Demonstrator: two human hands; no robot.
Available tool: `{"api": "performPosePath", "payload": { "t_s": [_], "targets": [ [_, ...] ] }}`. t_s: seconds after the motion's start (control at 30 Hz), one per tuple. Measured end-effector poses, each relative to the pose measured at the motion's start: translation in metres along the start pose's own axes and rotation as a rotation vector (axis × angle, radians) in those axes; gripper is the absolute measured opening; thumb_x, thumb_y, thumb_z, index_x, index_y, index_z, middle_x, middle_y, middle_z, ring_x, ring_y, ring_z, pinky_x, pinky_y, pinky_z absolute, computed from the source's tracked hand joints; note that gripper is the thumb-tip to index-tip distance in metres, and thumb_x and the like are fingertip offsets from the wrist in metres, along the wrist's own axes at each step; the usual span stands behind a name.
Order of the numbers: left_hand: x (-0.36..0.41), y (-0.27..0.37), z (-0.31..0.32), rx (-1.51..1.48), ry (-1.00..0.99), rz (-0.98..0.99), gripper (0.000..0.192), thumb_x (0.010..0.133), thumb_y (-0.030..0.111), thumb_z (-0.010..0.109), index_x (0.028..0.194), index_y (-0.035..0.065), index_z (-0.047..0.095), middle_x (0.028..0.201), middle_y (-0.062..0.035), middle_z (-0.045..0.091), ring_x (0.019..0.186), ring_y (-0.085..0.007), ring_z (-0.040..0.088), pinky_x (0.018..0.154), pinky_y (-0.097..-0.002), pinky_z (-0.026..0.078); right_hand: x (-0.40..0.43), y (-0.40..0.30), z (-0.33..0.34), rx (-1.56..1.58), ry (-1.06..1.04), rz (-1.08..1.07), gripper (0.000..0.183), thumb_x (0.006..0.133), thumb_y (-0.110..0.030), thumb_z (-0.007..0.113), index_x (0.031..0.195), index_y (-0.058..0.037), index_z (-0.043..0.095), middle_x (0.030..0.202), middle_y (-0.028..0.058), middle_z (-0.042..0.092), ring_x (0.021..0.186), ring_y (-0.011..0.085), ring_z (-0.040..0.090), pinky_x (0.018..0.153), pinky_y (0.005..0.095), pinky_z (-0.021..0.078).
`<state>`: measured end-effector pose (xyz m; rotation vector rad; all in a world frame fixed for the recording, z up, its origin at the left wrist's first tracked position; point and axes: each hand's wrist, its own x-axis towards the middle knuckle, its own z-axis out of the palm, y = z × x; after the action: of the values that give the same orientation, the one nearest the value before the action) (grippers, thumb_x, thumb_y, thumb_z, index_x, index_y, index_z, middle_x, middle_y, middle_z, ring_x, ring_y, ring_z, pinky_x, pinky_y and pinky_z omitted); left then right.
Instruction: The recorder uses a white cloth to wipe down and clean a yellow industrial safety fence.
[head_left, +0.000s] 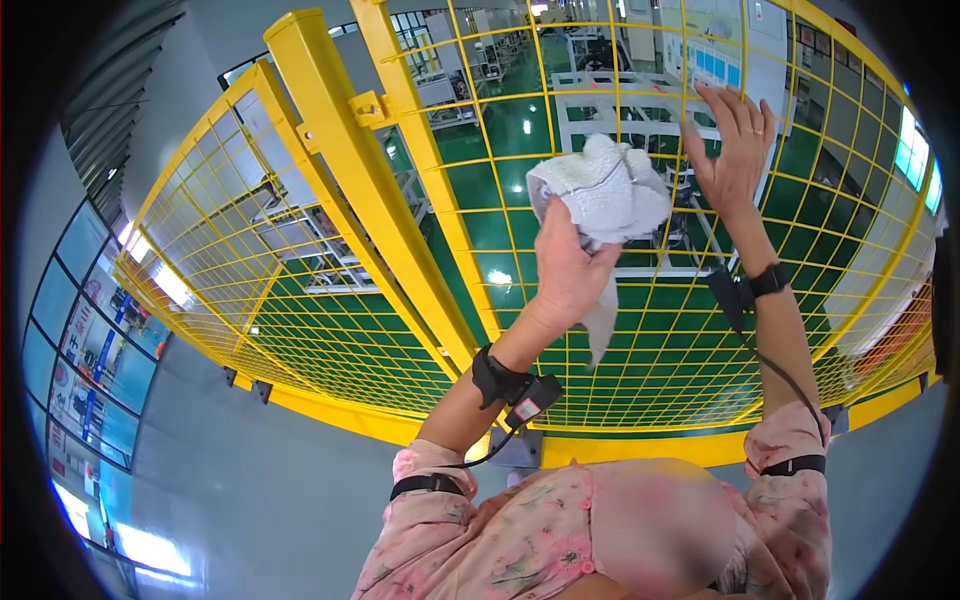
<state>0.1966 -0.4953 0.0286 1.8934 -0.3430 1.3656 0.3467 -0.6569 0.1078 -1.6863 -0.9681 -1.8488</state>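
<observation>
My left hand (568, 262) grips a bunched white cloth (600, 191), with a loose corner hanging below the wrist. The cloth is up in front of a yellow wire mesh panel (517, 289); whether it touches the wires cannot be told. To the right, my right hand (727, 154) is raised before the same mesh with its fingers apart and nothing in it. A ring sits on one of its fingers. Contact between the right fingertips and the wires is unclear.
A thick yellow post (360, 180) stands left of the panel, beside another mesh section (217, 232). Behind the mesh are white metal frames (630, 97) on a green floor (487, 195). Cables run from the wrist-strapped devices (534, 399) along my arms. Grey floor (247, 480) lies on my side.
</observation>
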Motion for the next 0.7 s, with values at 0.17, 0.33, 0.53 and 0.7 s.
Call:
{"api": "performPosePath", "payload": {
  "t_s": [0.17, 0.33, 0.53, 0.7],
  "targets": [
    [0.020, 0.003, 0.020, -0.459, -0.010, -0.196, 0.050, 0.075, 0.009, 0.070, 0.113, -0.0017, 0.040, 0.107, -0.0159, 0.055, 0.098, -0.0273, 0.056, 0.084, -0.0339, 0.044, -0.034, -0.037, -0.032, 0.217, -0.146, 0.028, 0.066, 0.080, -0.045, 0.060, 0.131, -0.0063, 0.044, 0.137, 0.0155, 0.042, 0.128, 0.0390, 0.033, 0.105, 0.0513, 0.0212],
    [0.030, 0.033, 0.034, -0.802, -0.359, -0.257, 0.056, 0.091, 0.039, 0.053, 0.125, -0.0034, 0.039, 0.113, -0.0158, 0.054, 0.097, -0.0212, 0.054, 0.084, -0.0328, 0.044, -0.075, -0.086, -0.051, 0.681, -0.285, 0.289, 0.063, 0.077, -0.021, 0.067, 0.132, -0.0020, 0.043, 0.136, 0.0184, 0.042, 0.126, 0.0359, 0.039, 0.103, 0.0450, 0.0304],
    [0.061, 0.044, -0.011, 0.076, -0.644, -0.202, 0.040, 0.085, 0.038, 0.059, 0.096, -0.0007, 0.059, 0.083, -0.0166, 0.064, 0.073, -0.0293, 0.064, 0.062, -0.0372, 0.049, -0.078, -0.025, -0.062, 0.808, -0.102, 0.775, 0.055, 0.076, -0.006, 0.065, 0.126, 0.0043, 0.047, 0.119, 0.0104, 0.058, 0.110, 0.0169, 0.053, 0.095, 0.0297, 0.0402],
    [0.087, 0.004, -0.046, 0.710, 0.043, 0.471, 0.030, 0.075, 0.022, 0.071, 0.090, 0.0018, 0.054, 0.087, -0.0133, 0.058, 0.078, -0.0321, 0.056, 0.066, -0.0392, 0.046, 0.006, 0.065, -0.099, 0.365, 0.218, 0.437, 0.045, 0.079, -0.012, 0.061, 0.122, 0.0007, 0.052, 0.117, 0.0099, 0.061, 0.105, 0.0161, 0.057, 0.092, 0.0293, 0.0430]
  ]
}}
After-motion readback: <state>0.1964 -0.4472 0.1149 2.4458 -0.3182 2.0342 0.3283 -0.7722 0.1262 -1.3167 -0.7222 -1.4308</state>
